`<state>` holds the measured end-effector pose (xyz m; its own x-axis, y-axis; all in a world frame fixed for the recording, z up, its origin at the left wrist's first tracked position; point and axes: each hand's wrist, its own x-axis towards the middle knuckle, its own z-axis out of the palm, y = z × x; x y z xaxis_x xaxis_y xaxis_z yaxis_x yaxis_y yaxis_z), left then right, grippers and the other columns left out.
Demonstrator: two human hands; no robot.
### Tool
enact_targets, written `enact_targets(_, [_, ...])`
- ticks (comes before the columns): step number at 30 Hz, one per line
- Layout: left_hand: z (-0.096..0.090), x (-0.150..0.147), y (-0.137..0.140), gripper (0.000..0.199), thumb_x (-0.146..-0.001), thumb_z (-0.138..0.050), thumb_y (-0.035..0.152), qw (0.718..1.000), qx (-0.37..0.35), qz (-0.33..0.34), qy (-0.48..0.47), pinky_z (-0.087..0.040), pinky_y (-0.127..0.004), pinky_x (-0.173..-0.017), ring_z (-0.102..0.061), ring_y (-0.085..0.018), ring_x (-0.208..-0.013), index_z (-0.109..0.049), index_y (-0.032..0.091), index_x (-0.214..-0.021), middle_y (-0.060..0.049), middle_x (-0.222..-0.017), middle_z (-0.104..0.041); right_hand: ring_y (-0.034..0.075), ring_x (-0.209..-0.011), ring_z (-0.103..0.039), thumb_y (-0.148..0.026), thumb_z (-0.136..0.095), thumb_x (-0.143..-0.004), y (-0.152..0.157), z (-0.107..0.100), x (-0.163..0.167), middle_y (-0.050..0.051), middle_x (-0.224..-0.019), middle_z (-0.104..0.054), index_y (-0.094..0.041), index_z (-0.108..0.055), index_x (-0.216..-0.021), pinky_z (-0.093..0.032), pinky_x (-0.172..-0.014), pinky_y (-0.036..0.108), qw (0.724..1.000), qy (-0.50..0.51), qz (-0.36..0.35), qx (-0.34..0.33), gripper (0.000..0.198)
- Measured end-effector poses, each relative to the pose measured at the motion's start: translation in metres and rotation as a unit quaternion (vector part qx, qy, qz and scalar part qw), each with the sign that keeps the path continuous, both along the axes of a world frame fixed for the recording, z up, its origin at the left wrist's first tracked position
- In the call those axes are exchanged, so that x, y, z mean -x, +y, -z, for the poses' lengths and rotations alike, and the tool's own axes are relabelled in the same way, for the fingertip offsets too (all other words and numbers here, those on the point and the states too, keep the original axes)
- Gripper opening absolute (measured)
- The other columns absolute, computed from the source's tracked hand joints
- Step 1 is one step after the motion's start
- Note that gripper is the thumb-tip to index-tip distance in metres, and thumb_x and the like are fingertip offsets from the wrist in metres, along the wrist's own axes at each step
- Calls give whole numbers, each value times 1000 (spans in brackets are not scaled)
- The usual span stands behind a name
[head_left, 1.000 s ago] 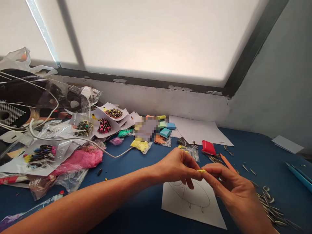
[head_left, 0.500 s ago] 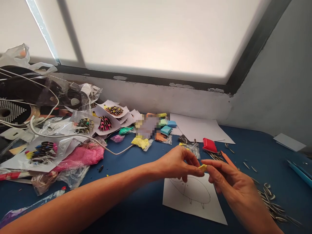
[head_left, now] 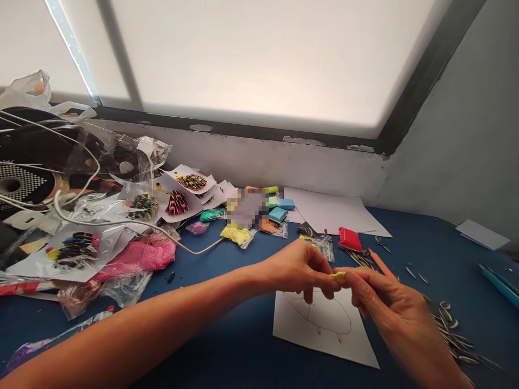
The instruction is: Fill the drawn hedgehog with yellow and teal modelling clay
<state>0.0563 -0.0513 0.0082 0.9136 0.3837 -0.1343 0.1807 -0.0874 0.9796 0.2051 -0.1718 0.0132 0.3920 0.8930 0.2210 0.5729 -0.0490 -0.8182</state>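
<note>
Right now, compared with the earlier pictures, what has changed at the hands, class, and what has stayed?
The lower fingers of the left hand, earlier hanging over the drawing sheet, have curled in. It and the right hand still pinch the yellow piece; nothing was let go. The sheet, red packet and seeds stayed put; the view shifted slightly.

- The table (head_left: 227, 346) has a blue top.
- On it lies a white sheet (head_left: 324, 343) with a line drawing.
- At the right are striped seeds (head_left: 458, 343), loosely piled.
- Farther back lies a yellow packet (head_left: 236, 235).
</note>
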Motion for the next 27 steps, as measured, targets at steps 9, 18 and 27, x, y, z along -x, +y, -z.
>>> enact_targets(9, [-5, 2, 12, 38, -77, -68, 31, 992, -101, -6, 70, -43, -22, -55, -61, -9, -54, -66, 15, -112, -2, -84, -70, 16, -58, -59, -61, -64, -74, 1, 4, -4, -1, -53, -55, -26, -73, -77, -54, -56, 25, 1000, 1, -6, 11, 36])
enact_targets(18, [-3, 3, 8, 24, -79, -62, 33, 881, -435, 17, 186, -44, -27, -74, -59, -21, -98, -64, 19, -99, -6, -107, -65, 12, -45, -53, -65, -65, -71, 3, -1, -11, 0, -57, -62, -24, -68, -82, -54, -53, 28, 999, 34, 3, 34, 43])
enact_targets(27, [-5, 3, 5, 11, -78, -56, 29, 889, -390, 19, 237, -40, -28, -64, -58, -21, -87, -58, 19, -82, -4, -91, -65, 15, -45, -57, -68, -60, -73, 4, -4, -13, 0, -52, -62, -24, -68, -80, -55, -63, 37, 999, -3, -1, 50, 45])
